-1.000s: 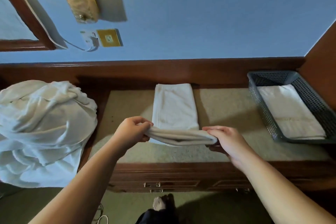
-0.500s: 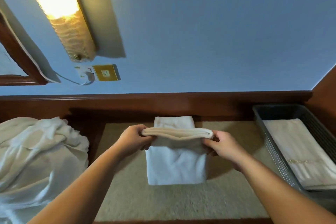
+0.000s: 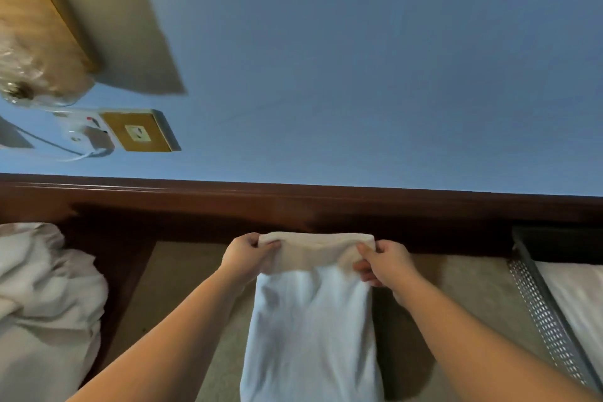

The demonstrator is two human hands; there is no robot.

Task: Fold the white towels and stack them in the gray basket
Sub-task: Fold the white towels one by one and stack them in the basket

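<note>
From the head view, both hands hold one white towel [image 3: 311, 313] up by its folded top edge, which sits level in front of the dark wooden back rail [image 3: 293, 206]. The left hand [image 3: 246, 254] pinches the left corner, the right hand [image 3: 383, 263] the right corner, fingers curled over the fold. The towel hangs down over the beige worktop [image 3: 182, 297], and its lower end runs out of the picture. At the right edge the gray basket [image 3: 541, 313] is cut off; a folded white towel [image 3: 577, 297] lies inside it. At the left, a heap of unfolded towels [image 3: 42, 303] is partly out of frame. The wall lamp [image 3: 29, 39] above is blurred.
</note>
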